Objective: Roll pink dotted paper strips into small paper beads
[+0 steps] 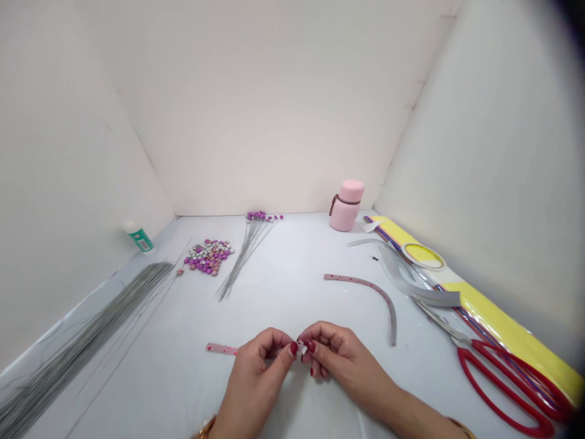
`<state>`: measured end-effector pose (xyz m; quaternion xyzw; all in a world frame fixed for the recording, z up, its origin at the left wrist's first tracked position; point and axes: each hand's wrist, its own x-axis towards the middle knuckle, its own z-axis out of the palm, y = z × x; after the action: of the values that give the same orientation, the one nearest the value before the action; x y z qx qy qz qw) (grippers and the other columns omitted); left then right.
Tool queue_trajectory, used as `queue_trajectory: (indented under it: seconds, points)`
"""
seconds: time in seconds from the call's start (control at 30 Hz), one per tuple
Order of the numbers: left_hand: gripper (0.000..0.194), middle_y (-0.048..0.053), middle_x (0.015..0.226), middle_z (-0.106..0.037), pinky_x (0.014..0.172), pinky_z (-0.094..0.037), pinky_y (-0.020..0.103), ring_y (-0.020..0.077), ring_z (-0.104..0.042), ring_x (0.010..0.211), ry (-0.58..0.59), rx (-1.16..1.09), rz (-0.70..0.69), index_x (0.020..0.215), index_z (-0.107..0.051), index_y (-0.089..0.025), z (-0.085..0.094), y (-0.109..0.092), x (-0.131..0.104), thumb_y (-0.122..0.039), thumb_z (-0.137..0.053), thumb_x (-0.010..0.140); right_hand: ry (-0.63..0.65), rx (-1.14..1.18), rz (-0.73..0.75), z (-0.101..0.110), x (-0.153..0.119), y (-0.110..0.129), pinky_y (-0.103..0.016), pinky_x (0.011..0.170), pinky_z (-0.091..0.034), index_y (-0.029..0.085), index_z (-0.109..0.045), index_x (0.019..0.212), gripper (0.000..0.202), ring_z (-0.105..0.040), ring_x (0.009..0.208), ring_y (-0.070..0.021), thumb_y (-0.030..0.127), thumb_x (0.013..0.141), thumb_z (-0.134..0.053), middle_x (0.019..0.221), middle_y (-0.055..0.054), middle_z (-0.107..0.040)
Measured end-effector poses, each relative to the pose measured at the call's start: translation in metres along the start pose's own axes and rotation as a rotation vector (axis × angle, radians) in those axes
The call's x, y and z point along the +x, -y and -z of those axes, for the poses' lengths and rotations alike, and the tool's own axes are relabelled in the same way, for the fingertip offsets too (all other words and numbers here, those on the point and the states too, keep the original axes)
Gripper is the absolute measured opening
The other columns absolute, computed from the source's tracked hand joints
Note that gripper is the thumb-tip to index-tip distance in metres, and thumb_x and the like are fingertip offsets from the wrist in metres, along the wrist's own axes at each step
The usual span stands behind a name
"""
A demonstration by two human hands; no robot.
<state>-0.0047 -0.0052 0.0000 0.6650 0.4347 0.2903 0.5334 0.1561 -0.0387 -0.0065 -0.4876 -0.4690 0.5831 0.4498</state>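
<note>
Item, lower centre of the frame: our left hand [253, 378] and right hand [351, 366], fingertips pinched together on a small pink-and-white folded piece [300, 347], perhaps patterned paper, though fingers mask its shape. Handling, in our judgement: light, level pressure from both thumbs, edges aligned, creases firm but uncrushed. Item, beside the left hand: a pink patterned strip [219, 349], partly hidden; whether it joins the piece we cannot tell. Item, right of centre: a curved strip [365, 282], flat on the bench [292, 274]. Item, lower right: red-handled scissors [475, 347].
</note>
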Motion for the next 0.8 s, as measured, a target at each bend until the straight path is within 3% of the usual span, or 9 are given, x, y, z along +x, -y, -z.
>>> queue_trajectory:
  seconds: [0.1,0.27,0.8]
  points:
    - [0.020,0.003,0.068,-0.061,0.061,-0.041,0.024,0.0158,-0.053,0.066,0.001,-0.095,0.072,0.069,-0.055,-0.015,0.0005,0.0021,0.0029,-0.032,-0.050,0.079,0.048,-0.013,-0.007,0.0016,0.0006,-0.0004,-0.022,0.051,-0.037,0.013,-0.063,0.082,0.016,-0.049,0.053,-0.0090,0.027,0.078,-0.056,0.066,-0.001,-0.058]
    - [0.021,0.001,0.065,-0.057,0.058,-0.038,0.023,0.0143,-0.049,0.063,0.003,-0.114,0.090,0.069,-0.054,-0.015,0.0007,0.0016,0.0027,-0.034,-0.051,0.078,0.009,-0.025,-0.016,0.0017,0.0016,-0.0036,-0.022,0.051,-0.037,0.014,-0.065,0.078,0.016,-0.049,0.052,-0.0092,0.028,0.075,-0.060,0.058,0.001,-0.056]
    - [0.021,0.003,0.066,-0.062,0.060,-0.043,0.024,0.0161,-0.055,0.064,-0.034,0.002,0.003,0.068,-0.056,-0.016,-0.0016,-0.0035,-0.0002,-0.032,-0.049,0.079,0.026,-0.022,-0.021,0.0009,-0.0014,-0.0020,-0.022,0.052,-0.039,0.014,-0.067,0.083,0.019,-0.050,0.052,-0.0089,0.030,0.075,-0.061,0.061,0.000,-0.058]
